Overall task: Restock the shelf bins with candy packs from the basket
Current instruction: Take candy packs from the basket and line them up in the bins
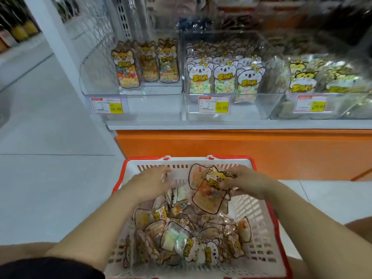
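Shelf runs across above an orange base, carrying clear bins: the left bin holds three upright fox-printed packs, the middle bin rows of koala ones. Below stands a red-rimmed white basket, heaped with candy packs. The left hand hovers over the heap, fingers spread, holding nothing. The right hand pinches the top of one fox pack, held above the rest.

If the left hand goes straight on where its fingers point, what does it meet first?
Probably the candy pack the right hand holds, just past the fingertips of the left hand; if that sits higher, the far wall of the basket. Depth unclear.
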Motion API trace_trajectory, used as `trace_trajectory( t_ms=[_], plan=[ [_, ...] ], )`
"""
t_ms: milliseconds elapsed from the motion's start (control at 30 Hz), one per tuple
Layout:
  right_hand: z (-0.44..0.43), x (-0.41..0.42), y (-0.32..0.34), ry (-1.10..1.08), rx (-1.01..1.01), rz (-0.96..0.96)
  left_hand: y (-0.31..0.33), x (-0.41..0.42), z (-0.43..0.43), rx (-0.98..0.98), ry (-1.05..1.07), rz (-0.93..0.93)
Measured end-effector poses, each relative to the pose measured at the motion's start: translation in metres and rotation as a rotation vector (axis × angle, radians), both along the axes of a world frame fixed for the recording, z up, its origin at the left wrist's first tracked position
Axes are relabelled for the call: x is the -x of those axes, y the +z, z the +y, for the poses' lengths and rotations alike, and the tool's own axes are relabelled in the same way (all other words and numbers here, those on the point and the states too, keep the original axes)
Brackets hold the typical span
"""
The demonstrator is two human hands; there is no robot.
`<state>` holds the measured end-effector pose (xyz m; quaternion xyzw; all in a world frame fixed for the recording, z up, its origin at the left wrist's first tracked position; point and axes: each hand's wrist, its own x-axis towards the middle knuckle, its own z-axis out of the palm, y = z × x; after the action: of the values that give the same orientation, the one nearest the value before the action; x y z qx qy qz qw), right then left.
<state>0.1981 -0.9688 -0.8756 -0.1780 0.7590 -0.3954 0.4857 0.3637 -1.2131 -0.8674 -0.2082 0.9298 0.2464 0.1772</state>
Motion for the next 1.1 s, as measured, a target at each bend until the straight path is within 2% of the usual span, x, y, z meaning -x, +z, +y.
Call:
trace_trajectory(
  t_ms=[67,100,167,233,300,400,533,633,767,900,967,1100],
  plan=[
    [-0.006,-0.008,0.033,0.134,0.044,0.035,0.018,0.000,0.010,-0.305,0.115,0.165],
    [-0.008,-0.013,0.049,0.191,0.066,0.041,0.023,-0.002,0.013,-0.478,0.195,0.188],
    [-0.009,-0.024,0.077,0.280,0.114,0.063,0.030,-0.009,0.016,-0.842,0.327,0.137],
    [-0.006,-0.033,0.098,0.320,0.147,0.106,0.036,-0.017,0.019,-1.198,0.371,0.067],
    [-0.003,-0.041,0.110,0.312,0.188,0.151,0.042,-0.025,0.022,-1.422,0.450,0.066],
    [-0.002,-0.050,0.112,0.140,0.318,0.197,0.051,-0.030,0.030,-1.633,0.467,0.111],
    [-0.006,-0.048,0.098,-0.110,0.411,0.147,0.051,-0.029,0.039,-1.578,0.350,0.140],
    [-0.013,-0.048,0.088,-0.237,0.443,0.128,0.056,-0.022,0.048,-1.406,0.486,0.194],
    [-0.018,-0.044,0.087,-0.433,0.485,0.184,0.054,-0.016,0.055,-1.383,0.639,0.274],
    [-0.004,-0.013,0.091,-0.778,0.590,0.222,0.050,-0.014,0.039,-1.401,0.809,0.434],
    [-0.001,-0.008,0.091,-0.859,0.612,0.151,0.050,-0.014,0.033,-1.415,0.864,0.488],
    [-0.019,-0.039,0.080,-0.859,0.650,-0.175,0.052,-0.013,0.041,-1.413,0.873,0.572]
  ],
)
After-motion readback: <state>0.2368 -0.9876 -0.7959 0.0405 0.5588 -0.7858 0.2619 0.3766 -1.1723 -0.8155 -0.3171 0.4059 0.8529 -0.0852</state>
